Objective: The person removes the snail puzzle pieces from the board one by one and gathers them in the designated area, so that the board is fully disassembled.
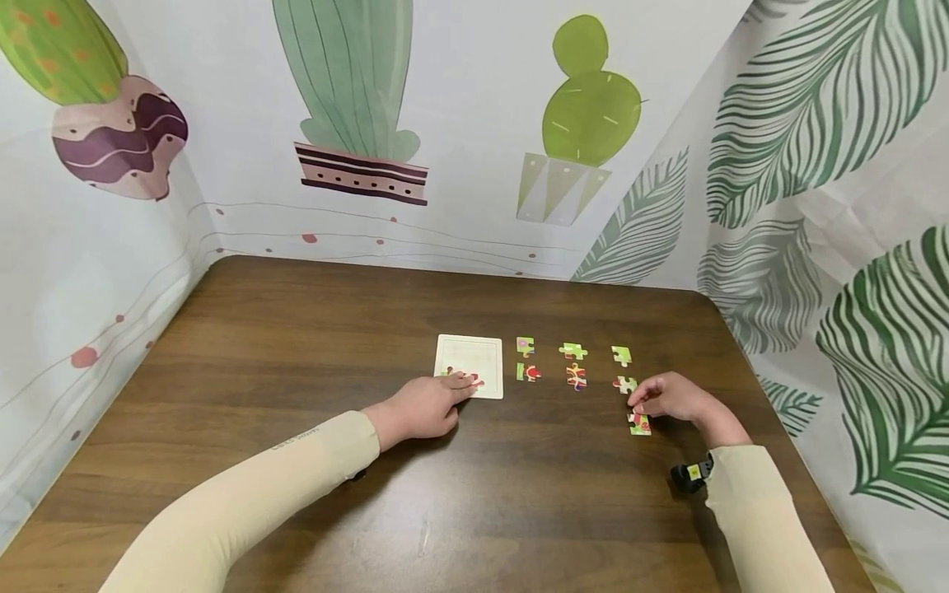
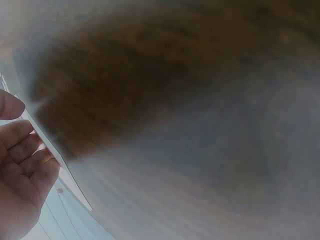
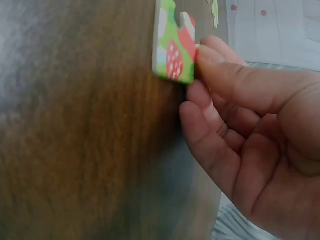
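Observation:
My left hand rests with its fingers extended over the lower edge of a white square puzzle board. Red and green puzzle pieces in the board's bottom part show around those fingertips, partly covered by them. At the right, my right hand pinches the edge of a green puzzle piece with a red strawberry-like print between thumb and fingers. That piece is tilted close over the table in the right wrist view. Just above the fingers lies another puzzle piece.
Several loose puzzle pieces lie right of the board in short rows, among them a green piece, a red-and-green piece and a corner piece. The brown wooden table meets a printed cloth behind.

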`<state>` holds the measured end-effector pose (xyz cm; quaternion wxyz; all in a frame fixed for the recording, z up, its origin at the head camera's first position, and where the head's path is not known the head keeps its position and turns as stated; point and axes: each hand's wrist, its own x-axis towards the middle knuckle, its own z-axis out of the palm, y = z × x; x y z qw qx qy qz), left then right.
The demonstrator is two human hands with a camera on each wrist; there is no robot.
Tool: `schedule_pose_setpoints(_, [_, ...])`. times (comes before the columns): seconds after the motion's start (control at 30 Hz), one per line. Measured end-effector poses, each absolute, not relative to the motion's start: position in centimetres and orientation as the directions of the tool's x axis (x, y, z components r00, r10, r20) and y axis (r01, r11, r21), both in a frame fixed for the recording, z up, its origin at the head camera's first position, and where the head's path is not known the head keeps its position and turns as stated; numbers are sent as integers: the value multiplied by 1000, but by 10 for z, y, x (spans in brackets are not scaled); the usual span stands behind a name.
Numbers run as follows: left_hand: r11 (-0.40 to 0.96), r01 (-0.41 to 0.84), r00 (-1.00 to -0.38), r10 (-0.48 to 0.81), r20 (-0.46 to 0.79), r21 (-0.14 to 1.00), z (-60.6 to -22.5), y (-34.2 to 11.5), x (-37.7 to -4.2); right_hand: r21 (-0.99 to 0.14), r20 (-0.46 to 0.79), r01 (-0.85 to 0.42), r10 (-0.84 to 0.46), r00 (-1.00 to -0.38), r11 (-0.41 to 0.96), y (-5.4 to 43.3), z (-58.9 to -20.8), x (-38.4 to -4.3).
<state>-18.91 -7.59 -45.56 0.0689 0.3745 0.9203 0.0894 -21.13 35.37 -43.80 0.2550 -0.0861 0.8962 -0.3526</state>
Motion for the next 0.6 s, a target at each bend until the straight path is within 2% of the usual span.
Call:
schedule_pose_setpoints(0.37, [700, 689, -707, 707, -40, 190, -457, -76, -189, -646, -379, 39, -275, -884, 763, 350, -439, -207])
schedule_pose_setpoints(0.6, [701, 687, -708, 705, -40, 194, -456, -76, -189, -640, -366, 14, -288, -885, 769, 348, -440, -206])
